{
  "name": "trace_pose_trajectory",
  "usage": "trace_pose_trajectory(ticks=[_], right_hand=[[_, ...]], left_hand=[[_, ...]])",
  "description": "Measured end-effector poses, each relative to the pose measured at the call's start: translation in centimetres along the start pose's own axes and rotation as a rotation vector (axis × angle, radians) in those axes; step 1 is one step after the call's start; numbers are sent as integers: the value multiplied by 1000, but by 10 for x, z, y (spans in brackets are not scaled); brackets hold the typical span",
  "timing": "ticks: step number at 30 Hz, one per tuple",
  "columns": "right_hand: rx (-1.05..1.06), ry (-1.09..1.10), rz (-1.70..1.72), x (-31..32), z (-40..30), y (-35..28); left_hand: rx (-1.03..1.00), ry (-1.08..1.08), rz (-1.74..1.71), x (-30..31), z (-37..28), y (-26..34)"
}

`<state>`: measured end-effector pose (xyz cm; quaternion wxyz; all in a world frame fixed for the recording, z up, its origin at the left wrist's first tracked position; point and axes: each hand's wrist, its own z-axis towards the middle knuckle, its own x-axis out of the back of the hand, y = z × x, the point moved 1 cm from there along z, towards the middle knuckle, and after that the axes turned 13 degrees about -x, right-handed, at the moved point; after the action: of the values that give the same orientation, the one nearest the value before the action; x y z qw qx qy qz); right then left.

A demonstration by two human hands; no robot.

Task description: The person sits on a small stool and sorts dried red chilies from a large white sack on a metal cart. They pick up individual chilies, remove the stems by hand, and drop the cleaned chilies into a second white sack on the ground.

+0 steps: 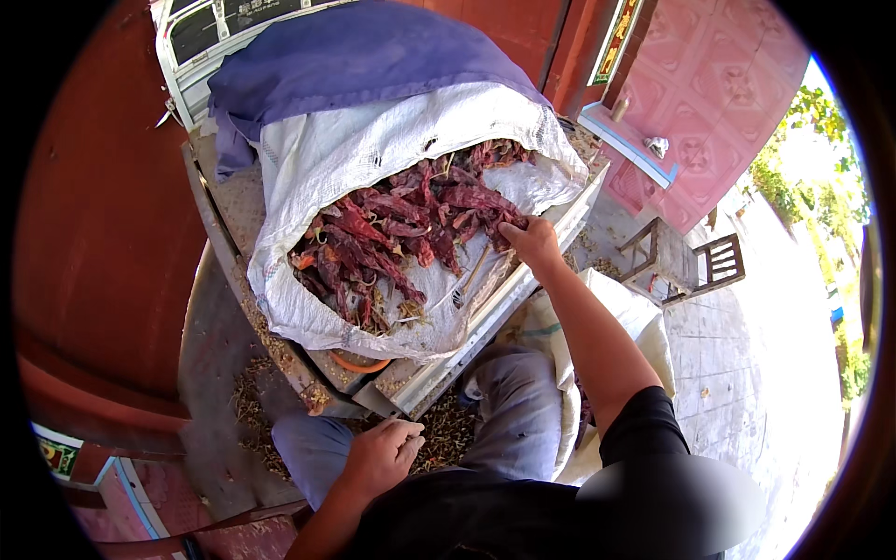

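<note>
A white woven sack (301,161) lies open on a small truck's cargo bed, with many dried red chili peppers (392,224) in its mouth. My right hand (533,241) is at the right edge of the heap, thumb and fingers closed on a dried chili pepper (500,206). Loose stems and a thin stick (476,269) lie on the sack's lower part. My left hand (390,448) hangs above my lap, fingers curled and near each other; whether it holds something small is hidden. A purple cloth (378,56) covers the back of the sack.
The truck bed's metal edge (490,301) runs before my knees. An orange-rimmed container (359,362) is partly under the sack. Another pale woven sack (630,308) stands beside my right leg. Beyond it is a small wooden chair (675,262). Stems litter the ground (441,434).
</note>
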<state>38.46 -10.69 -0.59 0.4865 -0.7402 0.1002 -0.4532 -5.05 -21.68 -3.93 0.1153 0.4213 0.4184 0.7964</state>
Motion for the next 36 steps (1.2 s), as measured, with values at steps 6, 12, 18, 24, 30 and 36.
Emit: trace_pose_trajectory(ticks=[6,12,18,24,30,36], right_hand=[[-244,-319,699,14,-14,0],[-422,-565,1027,44,-53,15],[-312,-502,1056,101,-106,65],[-372,119,230,174,-149,219],[22,290,-319,149,-130,198],[571,90,-254,45,-92,17]], left_hand=[[16,-38,-49,-7,-3,-4],[-102,-39,-71,-19,7,1],[-149,-49,-92,-20,14,9],[-191,-80,-48,-23,7,1],[-171,-60,-49,-18,7,1],[-36,-67,-72,-12,-1,3]])
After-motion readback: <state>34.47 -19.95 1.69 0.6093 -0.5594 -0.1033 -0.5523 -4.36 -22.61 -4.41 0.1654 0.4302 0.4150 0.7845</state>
